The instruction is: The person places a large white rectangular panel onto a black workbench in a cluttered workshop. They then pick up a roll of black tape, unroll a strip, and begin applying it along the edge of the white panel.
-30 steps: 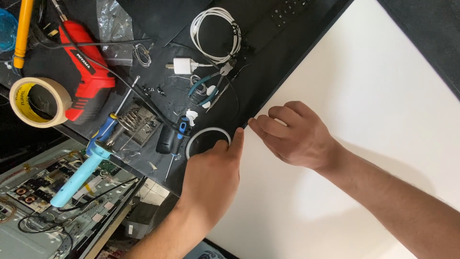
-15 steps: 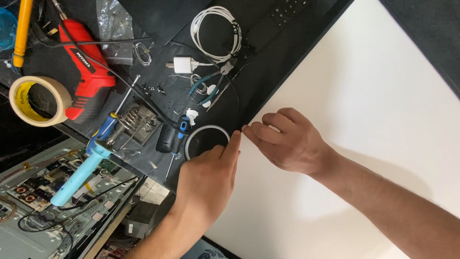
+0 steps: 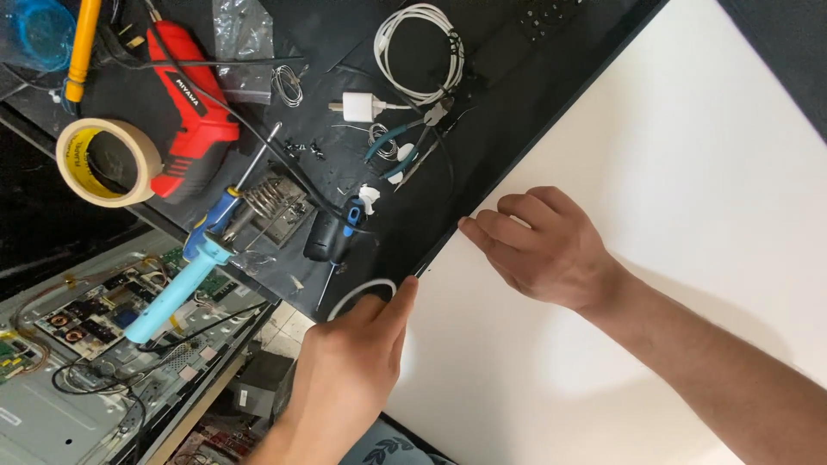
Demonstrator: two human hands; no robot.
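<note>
A large white sheet point(image 3: 655, 215) lies in a thin black frame point(image 3: 551, 120) that runs diagonally across the view. My right hand point(image 3: 551, 250) rests on the sheet, its curled fingertips hooked at the sheet's edge beside the frame. My left hand point(image 3: 349, 370) comes up from below. Its thumb lies along the same edge lower down, and its fingers are hidden under the panel. A white cable loop point(image 3: 345, 300) peeks out just behind the left hand.
Tools litter the black surface at left: a red power tool point(image 3: 194, 112), a masking tape roll point(image 3: 108, 161), a light blue soldering iron point(image 3: 177, 288), a blue-handled screwdriver point(image 3: 215, 220), small pliers point(image 3: 401, 142), and a white charger with coiled cable point(image 3: 418, 52). Circuit boards point(image 3: 77, 319) lie lower left.
My left hand has slid down and left along the sheet's edge, so the gap between my two hands has widened. My right hand stays at the edge.
</note>
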